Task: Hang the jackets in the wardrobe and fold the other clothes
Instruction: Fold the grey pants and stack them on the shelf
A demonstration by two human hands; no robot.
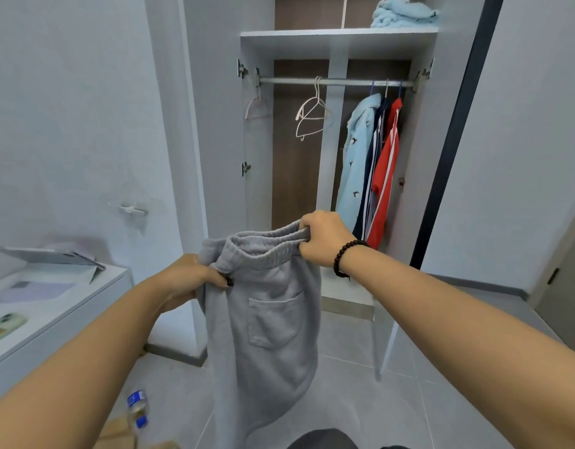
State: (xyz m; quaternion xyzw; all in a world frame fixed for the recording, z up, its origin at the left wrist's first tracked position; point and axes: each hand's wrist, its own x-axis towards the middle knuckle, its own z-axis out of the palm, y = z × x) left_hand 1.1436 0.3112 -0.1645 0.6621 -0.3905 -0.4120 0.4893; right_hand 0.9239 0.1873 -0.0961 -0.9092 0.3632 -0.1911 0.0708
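Grey sweatpants (266, 322) with a back pocket hang in the air in front of the open wardrobe (339, 35). My left hand (190, 281) grips the left end of their waistband. My right hand (321, 236), with a dark bead bracelet at the wrist, grips the right end, slightly higher. On the wardrobe's rail (338, 81) at the right hang three jackets: a light blue one (355, 163), a navy one (373, 150) and a red one (384, 176). White empty hangers (312, 115) hang at the rail's middle, and a pink hanger (257, 106) at its left end.
A crumpled light blue garment (402, 12) lies on the wardrobe's top shelf. A white desk (53, 306) at the left carries a tablet on a stand and a phone. A water bottle (137, 408) and a cardboard box (127, 435) are low at the left. Grey tiled floor below.
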